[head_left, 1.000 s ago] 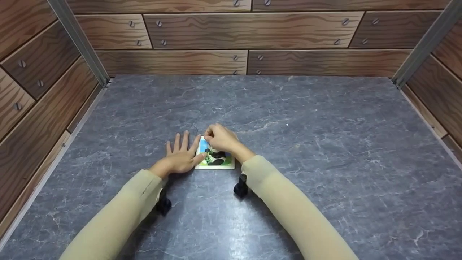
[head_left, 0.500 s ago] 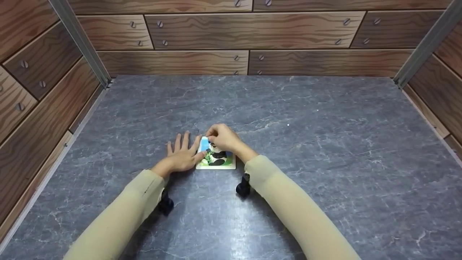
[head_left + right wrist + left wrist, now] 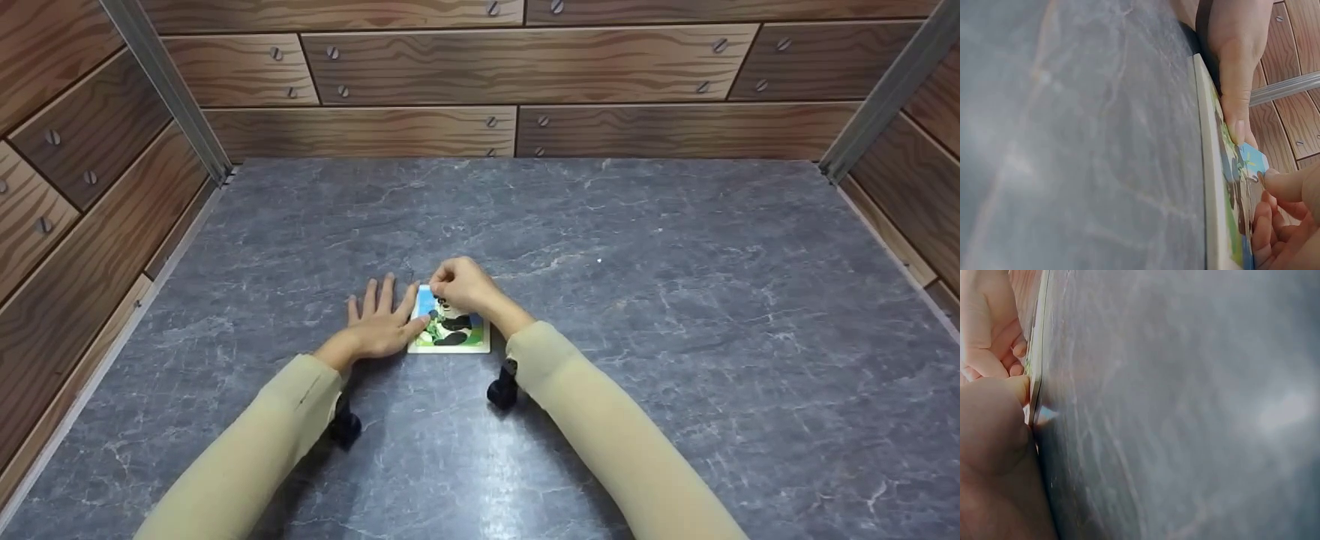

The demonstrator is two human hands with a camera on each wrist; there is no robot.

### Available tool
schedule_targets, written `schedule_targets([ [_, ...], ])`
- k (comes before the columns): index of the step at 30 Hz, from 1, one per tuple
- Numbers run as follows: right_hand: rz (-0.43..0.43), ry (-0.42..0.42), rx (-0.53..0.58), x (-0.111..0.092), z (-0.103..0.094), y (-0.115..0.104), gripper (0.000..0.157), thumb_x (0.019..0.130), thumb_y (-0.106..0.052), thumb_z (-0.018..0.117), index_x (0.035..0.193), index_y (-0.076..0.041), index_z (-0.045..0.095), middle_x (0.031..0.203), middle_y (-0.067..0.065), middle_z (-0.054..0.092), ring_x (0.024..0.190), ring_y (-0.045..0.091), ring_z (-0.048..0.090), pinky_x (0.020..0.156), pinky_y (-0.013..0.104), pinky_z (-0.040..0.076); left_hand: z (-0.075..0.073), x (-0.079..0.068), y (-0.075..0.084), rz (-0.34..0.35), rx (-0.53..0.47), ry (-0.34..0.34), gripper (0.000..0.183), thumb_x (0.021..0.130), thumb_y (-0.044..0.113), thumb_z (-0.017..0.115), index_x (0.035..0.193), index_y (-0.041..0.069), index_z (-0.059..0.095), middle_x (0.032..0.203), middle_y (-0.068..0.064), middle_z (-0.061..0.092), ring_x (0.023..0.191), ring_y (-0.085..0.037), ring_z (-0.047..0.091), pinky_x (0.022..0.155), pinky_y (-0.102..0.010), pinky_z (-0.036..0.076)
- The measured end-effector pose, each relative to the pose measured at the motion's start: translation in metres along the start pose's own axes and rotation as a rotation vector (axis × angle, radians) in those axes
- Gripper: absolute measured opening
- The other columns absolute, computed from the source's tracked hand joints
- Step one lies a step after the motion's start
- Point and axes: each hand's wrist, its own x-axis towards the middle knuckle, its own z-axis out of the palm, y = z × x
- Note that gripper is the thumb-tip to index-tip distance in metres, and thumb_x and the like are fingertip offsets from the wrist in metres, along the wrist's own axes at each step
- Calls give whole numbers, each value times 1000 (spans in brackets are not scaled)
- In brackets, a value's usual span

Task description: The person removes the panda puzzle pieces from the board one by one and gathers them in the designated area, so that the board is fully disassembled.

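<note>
A small panda jigsaw puzzle (image 3: 454, 341) in a pale frame lies flat on the grey tabletop, in the head view's lower middle. My left hand (image 3: 377, 327) rests spread at its left side, thumb on the picture and index fingertip by the upper left corner. With thumb and fingers, my right hand (image 3: 465, 286) pinches a blue puzzle piece (image 3: 1253, 160) at the puzzle's upper left. In the right wrist view this piece stands tilted up from the board, close to the left thumb (image 3: 1235, 112). The right hand covers the puzzle's upper right part in the head view.
Grey marbled tabletop (image 3: 675, 337) surrounds the puzzle. Wood-print walls (image 3: 525, 67) close off the back and both sides, with metal posts (image 3: 169, 97) at the rear corners. A tiny white speck (image 3: 599, 260) lies right of the hands.
The right fingertips have shifted slightly to the right at the puzzle's upper left, and the blue piece there has changed its tilt a little. The left hand keeps its place.
</note>
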Motion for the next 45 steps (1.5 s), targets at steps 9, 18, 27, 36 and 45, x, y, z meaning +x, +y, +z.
schedule_targets([
  [9, 97, -4, 168, -3, -2, 1, 9, 89, -6, 58, 83, -3, 64, 71, 2, 54, 53, 10, 44, 47, 22, 36, -2, 2, 2, -4, -8, -35, 70, 95, 59, 20, 150, 22, -4, 151, -15, -22, 134, -37, -24, 100, -61, -15],
  [18, 46, 3, 214, -6, -4, 2, 7, 89, -9, 62, 85, -4, 64, 78, 3, 56, 62, 12, 46, 52, 22, 38, -2, 4, 0, -19, -3, -24, 67, 97, 54, 20, 150, 21, -4, 151, -15, -22, 134, -36, -25, 101, -59, -17],
  [27, 53, -4, 188, -3, -4, 1, 7, 87, -5, 61, 82, -2, 65, 74, 2, 55, 62, 12, 48, 51, 22, 40, -3, 1, 1, -19, 7, -31, 66, 97, 54, 18, 150, 22, -6, 151, -15, -23, 134, -37, -25, 101, -60, -15],
  [36, 169, 8, 132, 1, -1, -4, 12, 82, -1, 55, 78, -2, 66, 66, 2, 54, 49, 11, 41, 41, 24, 32, -2, -1, 0, -13, -11, -39, 66, 97, 54, 17, 150, 21, -5, 151, -15, -23, 134, -36, -25, 101, -59, -16],
  [45, 198, 3, 189, 3, -1, -1, 8, 83, -1, 59, 82, -2, 67, 68, 2, 54, 53, 12, 43, 44, 24, 34, -1, 0, 0, -11, 9, -23, 66, 97, 54, 19, 150, 22, -5, 151, -16, -22, 134, -38, -24, 100, -61, -15],
])
